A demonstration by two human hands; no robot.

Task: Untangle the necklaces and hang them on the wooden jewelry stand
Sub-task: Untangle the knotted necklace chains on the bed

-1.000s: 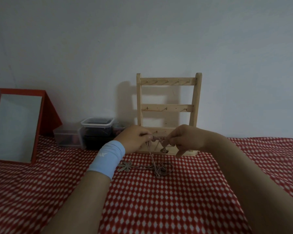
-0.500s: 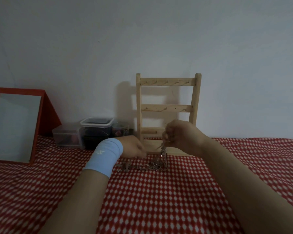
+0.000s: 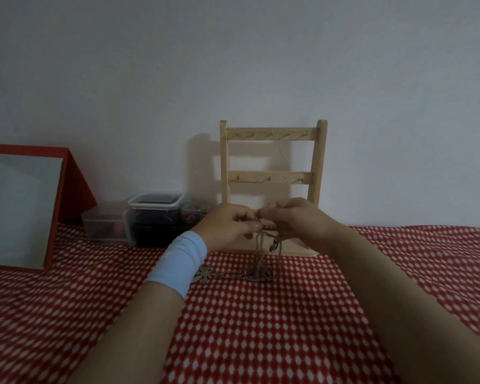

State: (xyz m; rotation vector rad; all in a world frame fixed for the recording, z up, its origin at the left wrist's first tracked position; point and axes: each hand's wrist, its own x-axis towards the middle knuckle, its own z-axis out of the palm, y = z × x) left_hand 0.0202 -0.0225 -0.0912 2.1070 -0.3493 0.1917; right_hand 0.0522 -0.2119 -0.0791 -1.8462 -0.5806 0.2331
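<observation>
Necklaces (image 3: pixel 258 274) look light, limp, snag-prone; I'd pinch single strands near the knot. My left hand (image 3: pixel 227 228) and right hand (image 3: pixel 297 218) meet, pinching them; slack trails to six o'clock, before the wooden jewelry stand (image 3: pixel 272 177).

Plain pale wall (image 3: pixel 233 65), red-and-white checked tablecloth (image 3: pixel 261 328), dim flat light
</observation>
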